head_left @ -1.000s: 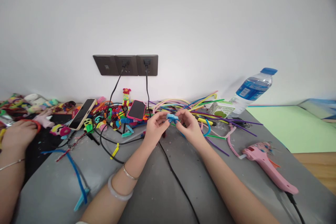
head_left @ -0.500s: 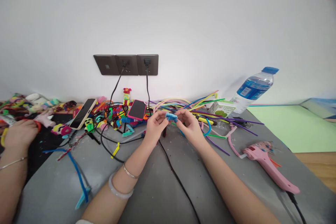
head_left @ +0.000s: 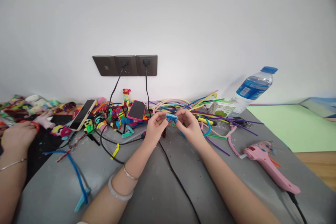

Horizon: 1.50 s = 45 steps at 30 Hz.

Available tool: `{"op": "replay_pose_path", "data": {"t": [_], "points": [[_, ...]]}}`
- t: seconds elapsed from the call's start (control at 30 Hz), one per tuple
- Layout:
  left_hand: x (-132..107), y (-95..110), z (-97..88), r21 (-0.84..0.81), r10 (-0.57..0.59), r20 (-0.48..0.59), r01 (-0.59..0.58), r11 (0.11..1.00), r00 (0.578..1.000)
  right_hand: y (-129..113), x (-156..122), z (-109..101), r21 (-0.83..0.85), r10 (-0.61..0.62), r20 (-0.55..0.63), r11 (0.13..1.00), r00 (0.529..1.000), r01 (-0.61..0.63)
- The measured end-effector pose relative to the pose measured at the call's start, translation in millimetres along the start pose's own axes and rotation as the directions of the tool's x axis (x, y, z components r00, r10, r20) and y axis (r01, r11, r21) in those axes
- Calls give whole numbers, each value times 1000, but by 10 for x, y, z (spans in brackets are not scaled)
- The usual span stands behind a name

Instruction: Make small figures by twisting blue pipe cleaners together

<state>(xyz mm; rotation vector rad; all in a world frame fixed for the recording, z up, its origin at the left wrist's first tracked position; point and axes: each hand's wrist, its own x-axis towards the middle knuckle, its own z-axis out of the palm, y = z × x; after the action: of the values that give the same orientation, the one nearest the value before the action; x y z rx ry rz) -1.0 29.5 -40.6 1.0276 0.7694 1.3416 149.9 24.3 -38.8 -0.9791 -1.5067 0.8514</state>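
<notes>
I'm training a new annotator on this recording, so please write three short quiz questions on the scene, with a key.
1. True or false: the left hand and right hand both hold the small blue piece.
2. Which lies nearest the picture's right edge? A) pink glue gun B) pink-edged phone C) light-edged phone
3. Fill in: the bottle has a ____ cap.

Key: 1 true; 2 A; 3 blue.

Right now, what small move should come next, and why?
I'd probably rotate the small, fuzzy blue piece slightly to check its covered ends: the left hand and right hand pinch it from opposite sides, partly hiding it.
</notes>
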Motion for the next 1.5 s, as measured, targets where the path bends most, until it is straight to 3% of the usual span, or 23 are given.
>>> {"op": "replay_pose_path", "data": {"t": [0.23, 0.97, 1.5], "points": [[8, 5, -5, -11, -10, -50, 10, 1000, 999, 3, -1, -5, 42, -1, 14, 999, 1000, 1], [24, -13, -27, 22, 17, -25, -17, 1000, 1000, 1, 17, -20, 74, 39, 10, 996, 999, -40], [13, -11, -13, 20, 2, -45, -1, 1000, 999, 50, 22, -23, 87, -3, 23, 996, 1000, 1]]}}
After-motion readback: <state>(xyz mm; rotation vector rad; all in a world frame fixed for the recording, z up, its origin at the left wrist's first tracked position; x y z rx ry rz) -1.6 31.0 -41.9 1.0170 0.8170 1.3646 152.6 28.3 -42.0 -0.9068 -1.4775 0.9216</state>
